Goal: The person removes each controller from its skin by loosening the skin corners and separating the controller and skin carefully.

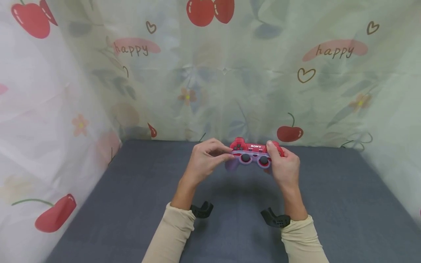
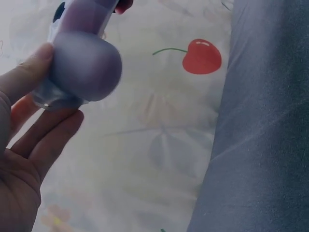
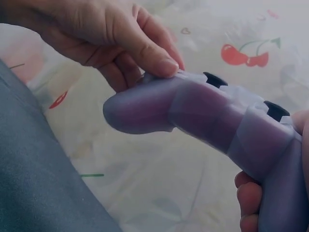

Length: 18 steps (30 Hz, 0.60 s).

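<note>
A red game controller [image 1: 255, 147] marked SONY is held up above the table, tilted so its face shows in the head view. A translucent purple silicone cover [image 1: 232, 165] wraps its lower part and back, with both black thumbsticks [image 1: 245, 157] poking through; the upper red face is bare. My left hand [image 1: 206, 160] pinches the cover's edge at the left side between thumb and fingers. Around the right grip curls my right hand [image 1: 285, 166], its thumb on the face. In the right wrist view, the cover [image 3: 203, 113] spans the underside.
A dark grey cloth-covered table [image 1: 138, 204] lies beneath the hands. Printed curtains [image 1: 223, 73] with cherries and "happy" lettering stand behind it and at both sides. Each wrist carries a black mount [image 1: 203, 209].
</note>
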Each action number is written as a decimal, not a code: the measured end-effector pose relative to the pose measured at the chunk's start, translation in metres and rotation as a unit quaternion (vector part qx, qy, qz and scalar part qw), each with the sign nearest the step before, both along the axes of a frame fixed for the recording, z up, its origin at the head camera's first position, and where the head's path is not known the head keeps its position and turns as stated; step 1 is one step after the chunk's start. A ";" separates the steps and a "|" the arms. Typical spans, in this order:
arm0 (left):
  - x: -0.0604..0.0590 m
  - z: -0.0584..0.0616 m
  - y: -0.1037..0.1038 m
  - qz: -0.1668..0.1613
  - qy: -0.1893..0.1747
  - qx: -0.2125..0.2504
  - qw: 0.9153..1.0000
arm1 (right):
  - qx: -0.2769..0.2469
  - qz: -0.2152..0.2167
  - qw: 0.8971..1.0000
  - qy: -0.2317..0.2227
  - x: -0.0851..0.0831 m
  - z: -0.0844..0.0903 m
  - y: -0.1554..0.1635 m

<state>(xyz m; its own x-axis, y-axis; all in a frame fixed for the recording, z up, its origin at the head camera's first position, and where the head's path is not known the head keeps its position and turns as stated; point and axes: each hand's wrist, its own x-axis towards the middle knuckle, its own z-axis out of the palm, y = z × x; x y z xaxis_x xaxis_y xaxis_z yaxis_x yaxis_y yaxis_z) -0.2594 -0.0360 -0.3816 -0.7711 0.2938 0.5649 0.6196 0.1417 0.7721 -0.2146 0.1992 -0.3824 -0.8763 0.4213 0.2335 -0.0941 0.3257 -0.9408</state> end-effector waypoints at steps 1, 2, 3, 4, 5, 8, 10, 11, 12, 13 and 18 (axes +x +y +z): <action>-0.001 -0.001 0.001 0.000 0.006 0.006 1.000 | -0.001 0.001 1.000 0.000 0.000 0.001 0.000; -0.001 -0.002 0.001 -0.001 0.012 0.011 1.000 | -0.003 0.002 1.000 0.001 0.000 0.001 0.000; -0.002 -0.002 0.002 -0.003 0.018 0.017 1.000 | -0.005 0.003 1.000 0.000 0.000 0.002 0.001; -0.003 -0.003 0.002 -0.008 0.024 0.024 0.999 | -0.007 0.006 1.000 -0.002 0.000 0.003 0.002; -0.003 -0.003 0.003 -0.014 0.026 0.032 0.999 | -0.010 0.010 1.000 -0.004 0.000 0.004 0.003; -0.003 -0.002 0.002 -0.037 0.031 0.055 0.997 | -0.020 0.021 1.000 -0.008 -0.001 0.006 0.006; -0.003 -0.001 0.002 -0.051 0.018 0.062 0.997 | -0.020 0.029 0.999 -0.009 -0.001 0.007 0.009; -0.003 -0.001 0.001 -0.055 0.009 0.059 0.997 | -0.021 0.031 0.999 -0.009 -0.001 0.007 0.010; -0.003 -0.001 0.001 -0.058 0.001 0.053 0.997 | -0.022 0.033 0.999 -0.008 -0.001 0.007 0.010; -0.004 -0.001 0.001 -0.059 -0.009 0.043 0.997 | -0.023 0.035 0.999 -0.009 0.000 0.007 0.011; -0.004 0.000 0.002 -0.058 -0.046 -0.007 0.997 | -0.028 0.040 0.999 -0.019 0.002 0.008 0.012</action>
<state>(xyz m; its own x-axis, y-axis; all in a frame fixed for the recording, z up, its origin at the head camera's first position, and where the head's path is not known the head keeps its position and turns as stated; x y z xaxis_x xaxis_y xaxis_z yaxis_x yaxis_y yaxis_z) -0.2636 -0.0340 -0.3811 -0.7797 0.3914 0.4888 0.5590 0.0833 0.8249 -0.2129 0.2107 -0.3740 -0.9154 0.3610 0.1784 -0.0822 0.2661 -0.9604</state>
